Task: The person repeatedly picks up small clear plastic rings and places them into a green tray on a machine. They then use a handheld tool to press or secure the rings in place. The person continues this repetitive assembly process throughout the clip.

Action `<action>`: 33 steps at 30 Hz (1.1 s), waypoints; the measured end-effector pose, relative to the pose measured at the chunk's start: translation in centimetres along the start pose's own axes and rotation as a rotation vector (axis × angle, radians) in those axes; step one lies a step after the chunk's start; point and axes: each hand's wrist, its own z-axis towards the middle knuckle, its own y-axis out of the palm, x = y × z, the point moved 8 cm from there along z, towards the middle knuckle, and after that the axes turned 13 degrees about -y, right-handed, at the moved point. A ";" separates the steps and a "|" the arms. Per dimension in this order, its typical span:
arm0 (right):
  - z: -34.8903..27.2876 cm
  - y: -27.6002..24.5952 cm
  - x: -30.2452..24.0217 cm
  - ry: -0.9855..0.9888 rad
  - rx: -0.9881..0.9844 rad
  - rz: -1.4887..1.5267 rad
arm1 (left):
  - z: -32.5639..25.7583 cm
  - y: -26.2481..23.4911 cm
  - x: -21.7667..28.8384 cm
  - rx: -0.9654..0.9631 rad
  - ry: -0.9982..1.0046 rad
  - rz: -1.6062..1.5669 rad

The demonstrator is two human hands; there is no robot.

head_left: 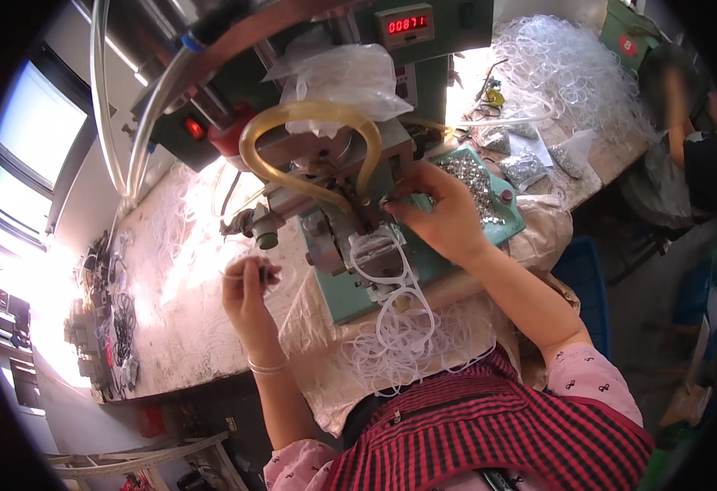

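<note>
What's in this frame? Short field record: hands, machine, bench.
left hand: raised over the bench, pinching a thin clear loop
right hand: fingertips at the machine's head
machine: green, yellowish hose arching across its front
white loops: hang from the machine to the lap
tray: green, holds small shiny metal parts
bench: pale, worn

A small rectangular red-digit display [406,24] sits atop the green machine [444,37]; clear packets [524,168] lie right.

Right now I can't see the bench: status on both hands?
Left hand pinching a thin clear loop. Right hand at green machine head. White loops hanging below; nothing blocking.
</note>
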 end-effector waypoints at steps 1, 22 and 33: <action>0.2 0.8 -0.5 -0.012 0.010 0.009 | -1.6 0.3 -0.2 -0.011 -0.028 0.018; -3.7 1.0 -6.1 -0.291 -0.126 -0.173 | -9.8 9.5 11.3 -0.253 0.905 0.114; -5.1 -6.6 4.7 -0.298 -0.109 -0.876 | -9.4 14.7 7.7 -0.559 0.812 0.603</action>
